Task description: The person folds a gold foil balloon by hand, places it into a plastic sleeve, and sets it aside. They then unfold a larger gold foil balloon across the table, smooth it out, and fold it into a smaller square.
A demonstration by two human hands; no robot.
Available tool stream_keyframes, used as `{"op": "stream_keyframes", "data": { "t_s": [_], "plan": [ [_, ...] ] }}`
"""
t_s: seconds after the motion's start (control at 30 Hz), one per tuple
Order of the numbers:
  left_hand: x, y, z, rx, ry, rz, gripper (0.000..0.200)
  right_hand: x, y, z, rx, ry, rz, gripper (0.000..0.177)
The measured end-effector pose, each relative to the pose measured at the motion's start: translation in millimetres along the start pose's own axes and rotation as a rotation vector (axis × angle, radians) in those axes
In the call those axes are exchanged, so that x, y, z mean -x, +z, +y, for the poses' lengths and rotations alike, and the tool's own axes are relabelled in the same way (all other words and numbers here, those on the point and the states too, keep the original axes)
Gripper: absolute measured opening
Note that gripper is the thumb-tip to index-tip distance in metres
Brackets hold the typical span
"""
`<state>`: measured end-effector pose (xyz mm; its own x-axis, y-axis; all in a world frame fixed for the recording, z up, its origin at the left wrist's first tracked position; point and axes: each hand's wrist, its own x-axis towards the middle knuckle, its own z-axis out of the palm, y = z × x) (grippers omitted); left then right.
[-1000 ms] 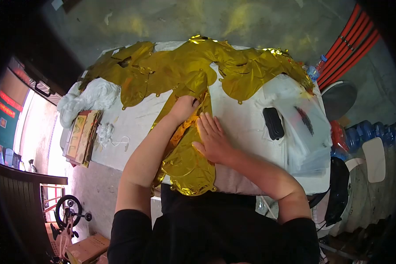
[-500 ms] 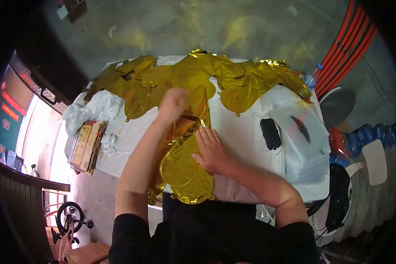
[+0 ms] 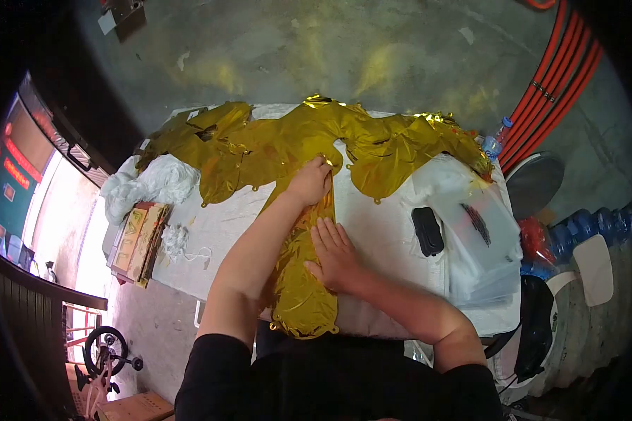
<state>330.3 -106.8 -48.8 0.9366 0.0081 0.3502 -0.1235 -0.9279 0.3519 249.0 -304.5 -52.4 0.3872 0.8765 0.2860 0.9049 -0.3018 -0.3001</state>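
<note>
A large gold foil balloon (image 3: 288, 137), deflated and flat, spreads across the table, with a long strip running toward my body. My left hand (image 3: 310, 184) is over the top of this strip, its fingers closed on a small fold of the foil; the fingertips are partly hidden. Lower down, my right hand (image 3: 336, 254) lies flat with fingers stretched out, pressing on the strip's right edge. Small round tabs stick out along the foil's rim. Near me, the strip's rounded end lies at the table's front edge.
White stringy material (image 3: 154, 179) and a stack of cardboard pieces (image 3: 137, 242) lie at left. To the right are a black case (image 3: 428, 231), clear plastic sleeves (image 3: 481, 245) and a plastic bottle (image 3: 496, 138). Red pipes (image 3: 551, 84) run along the floor at far right.
My left hand has moved right and closed on the foil. The flap that was doubled over on the near strip now lies narrower and flatter. My right hand stays almost in place.
</note>
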Motion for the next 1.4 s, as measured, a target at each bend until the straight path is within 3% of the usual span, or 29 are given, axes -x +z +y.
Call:
{"op": "stream_keyframes", "data": {
  "t_s": [0.17, 0.23, 0.37, 0.43, 0.5, 0.57, 0.67, 0.83, 0.9, 1.03, 1.17, 1.23, 1.37, 1.4],
  "plan": [
    [-7.3, -4.5, 5.3, -0.012, -0.098, -0.014, 0.026, -1.0, -2.3, -1.3, -0.025, 0.007, -0.002, 0.071],
    [-7.9, -13.2, 3.0, 0.196, -0.105, 0.082, 0.031, -1.4, -2.5, -1.1, -0.037, 0.008, -0.003, 0.071],
    [21.9, -49.3, -1.2, 0.167, -0.098, 0.134, 0.032, -1.9, -4.1, -1.0, -0.037, 0.011, -0.025, 0.071],
    [55.7, -83.4, 12.9, 0.048, -0.267, -0.129, 0.033, -1.7, -1.2, 0.8, -0.046, -0.010, -0.015, 0.072],
    [105.8, -98.4, 16.2, -0.097, -0.320, -0.110, 0.033, -1.9, -0.9, 1.8, -0.048, -0.038, -0.004, 0.073],
    [148.7, -116.5, 25.0, -0.115, -0.487, -0.136, 0.030, -2.2, -5.2, 0.2, -0.037, -0.027, -0.022, 0.075],
    [204.5, -126.9, 31.8, -0.127, -0.566, -0.082, 0.031, -2.8, -5.9, -0.4, -0.050, -0.024, -0.036, 0.077],
    [233.4, -136.4, 66.6, -0.159, -0.783, -0.021, 0.035, -1.6, -4.9, -0.6, -0.005, -0.008, -0.050, 0.080],
    [230.6, -145.9, 70.6, 0.005, -0.895, -0.101, 0.036, -2.3, -3.3, 0.1, -0.008, -0.011, -0.067, 0.080],
    [239.8, -141.2, 54.4, 0.006, -0.788, -0.095, 0.035, -1.3, -0.6, 3.0, 0.011, -0.012, -0.061, 0.080],
    [239.0, -151.5, 67.9, 0.253, -0.812, 0.055, 0.029, -1.3, 0.7, 4.2, 0.004, -0.013, -0.051, 0.081],
    [235.8, -165.4, 85.8, 0.482, -0.981, -0.037, 0.031, -1.8, 0.2, 3.6, -0.013, -0.006, -0.048, 0.081],
    [226.2, -168.4, 112.6, 0.344, -0.763, 0.069, 0.035, -1.7, 0.0, 3.1, -0.012, -0.002, -0.045, 0.082],
    [224.4, -162.1, 114.9, 0.436, -0.715, 0.084, 0.037, -2.5, 0.8, 3.2, -0.011, -0.008, -0.044, 0.082]
  ]
}}
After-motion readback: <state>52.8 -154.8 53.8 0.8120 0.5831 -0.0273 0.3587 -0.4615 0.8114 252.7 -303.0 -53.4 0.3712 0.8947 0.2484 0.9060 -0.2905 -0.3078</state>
